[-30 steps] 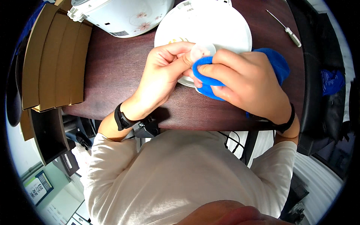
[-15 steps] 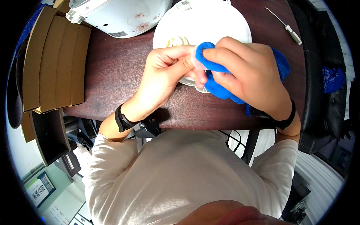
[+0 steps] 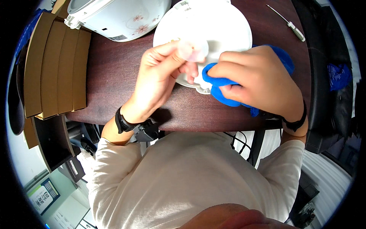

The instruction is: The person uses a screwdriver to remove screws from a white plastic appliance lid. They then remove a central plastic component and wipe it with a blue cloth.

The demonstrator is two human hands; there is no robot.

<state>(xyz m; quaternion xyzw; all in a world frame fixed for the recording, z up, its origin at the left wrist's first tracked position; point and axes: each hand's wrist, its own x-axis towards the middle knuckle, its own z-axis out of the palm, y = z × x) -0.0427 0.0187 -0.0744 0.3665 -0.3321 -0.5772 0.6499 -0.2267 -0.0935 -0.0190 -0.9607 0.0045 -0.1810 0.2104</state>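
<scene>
Between the thumb and fingers of my left hand (image 3: 157, 72) is a small translucent round disc (image 3: 199, 49), held up over the white plastic lid (image 3: 230, 24). The disc's exact kind I cannot make out. My right hand (image 3: 263, 78) grips a bunched blue cloth (image 3: 225, 96), with part of it showing beyond my knuckles. A small gap separates the cloth from the disc. The lid lies on the dark wooden table, and both hands hide its near part.
A white rice cooker (image 3: 126, 19) with a flower print stands at the far left. Brown cardboard boxes (image 3: 55, 68) line the left side. A screwdriver (image 3: 295, 31) lies at the far right, near a black padded seat (image 3: 324, 76). The table's front edge (image 3: 213, 128) runs close to my body.
The blue cloth was against the disc; now the hands are apart. My right hand has shifted slightly right and down, and the disc in my left hand shows more fully.
</scene>
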